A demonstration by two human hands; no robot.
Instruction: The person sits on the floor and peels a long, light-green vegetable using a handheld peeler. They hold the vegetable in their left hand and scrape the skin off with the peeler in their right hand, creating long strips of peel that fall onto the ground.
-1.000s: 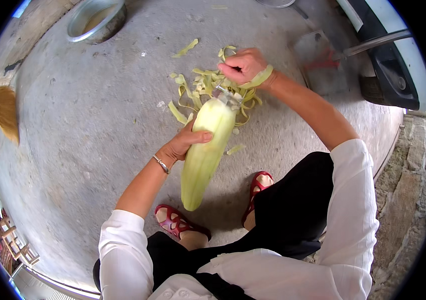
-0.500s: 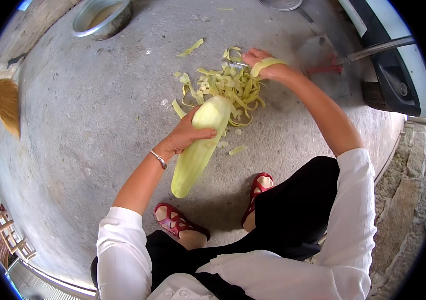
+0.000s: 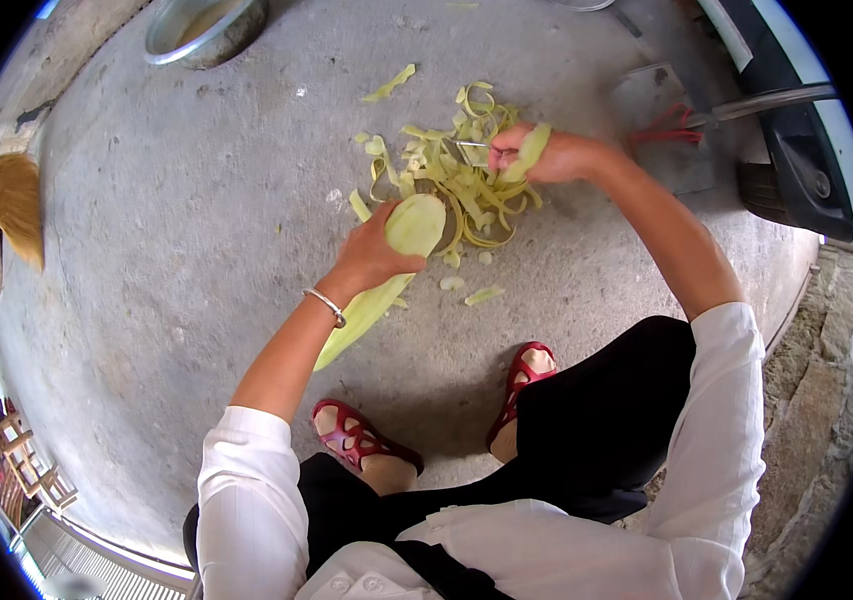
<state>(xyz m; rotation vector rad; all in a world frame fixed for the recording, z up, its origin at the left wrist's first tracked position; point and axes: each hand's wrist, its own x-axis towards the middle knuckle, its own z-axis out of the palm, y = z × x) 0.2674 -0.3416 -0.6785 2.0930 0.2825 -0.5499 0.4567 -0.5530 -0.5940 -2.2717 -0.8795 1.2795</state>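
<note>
My left hand (image 3: 371, 250) is wrapped round a long, pale green peeled gourd (image 3: 414, 226), which slants from its near end by my left wrist toward the floor ahead. The palm and forearm cover part of its length. Closed round a peeler, my right hand (image 3: 514, 152) is beyond the gourd and to its right, apart from it; only the peeler's thin metal end (image 3: 468, 143) shows. A strip of peel (image 3: 528, 150) drapes over the back of that hand. Below it lies a loose heap of yellow-green peelings (image 3: 466, 188) on the concrete floor.
A metal basin (image 3: 204, 35) stands at the far left. At the left edge is a straw broom head (image 3: 4, 210). A vehicle's dark bumper and wheel (image 3: 764, 192) border the right side, near a red-ended pole (image 3: 671, 130). My feet in red sandals (image 3: 366, 436) are close by.
The gourd's upper end has turned more upward toward the view and shifted slightly left, its near end moving left too. My right hand has come nearer and lower over the peelings.
</note>
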